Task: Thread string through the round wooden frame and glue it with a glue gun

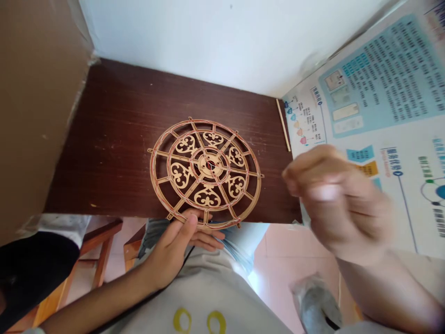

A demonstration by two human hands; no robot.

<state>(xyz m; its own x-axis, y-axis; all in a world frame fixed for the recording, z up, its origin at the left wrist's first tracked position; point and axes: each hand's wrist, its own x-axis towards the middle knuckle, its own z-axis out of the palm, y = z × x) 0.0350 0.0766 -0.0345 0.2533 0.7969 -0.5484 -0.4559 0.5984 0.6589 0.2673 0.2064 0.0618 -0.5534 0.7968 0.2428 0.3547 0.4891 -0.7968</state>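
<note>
A round, flat wooden wheel frame [205, 172] has spokes, rings and heart-shaped fretwork panels. Thin reddish lines run along its rings and spokes. It lies over the front edge of the dark brown table. At its near rim, my left hand [175, 246] pinches the wood, thumb on top and the other fingers beneath. Off to the wheel's right, apart from it, my right hand [342, 204] is raised in the air. Its fingers are curled and pressed together, blurred by motion, and I cannot make out whether they hold anything small.
The brown tabletop [111, 134] meets a white wall [208, 37] behind and a brown panel [34, 93] at left. A thin wooden stick [283, 125] lies at the right edge, beside a printed poster board [371, 97]. A wooden stool [104, 250] stands lower left.
</note>
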